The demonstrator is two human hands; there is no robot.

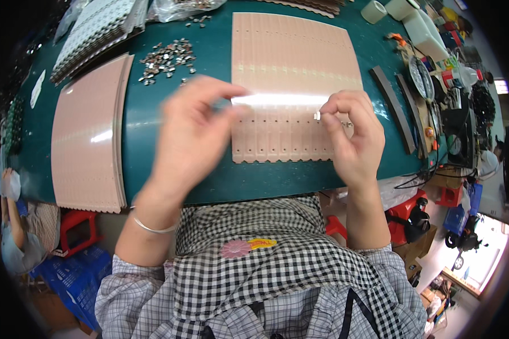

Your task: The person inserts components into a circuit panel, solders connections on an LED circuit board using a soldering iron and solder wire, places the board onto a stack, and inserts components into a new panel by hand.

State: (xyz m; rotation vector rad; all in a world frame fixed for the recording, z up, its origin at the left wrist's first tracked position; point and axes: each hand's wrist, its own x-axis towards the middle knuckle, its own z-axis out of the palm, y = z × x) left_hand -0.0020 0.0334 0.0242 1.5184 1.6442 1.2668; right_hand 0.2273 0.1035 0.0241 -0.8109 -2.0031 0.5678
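A pinkish-tan panel (294,56) with rows of small holes lies flat before me on the green table. Over its right part, my right hand (356,135) pinches a small shiny metal piece (316,116) between thumb and index finger. My left hand (195,135), smeared by motion, hovers by the panel's left edge. Its thumb and index finger look apart, and nothing shows between them. Just beyond the left hand, a loose pile of small metal pieces (167,59) is spread on the tabletop.
To the left lies a stack of similar panels (90,135); behind it are stacked sheets studded with pieces (99,37) and a clear plastic bag (181,8). Dark bars (393,110), cables and white containers (424,34) line the right side. Another person (20,243) sits at far left.
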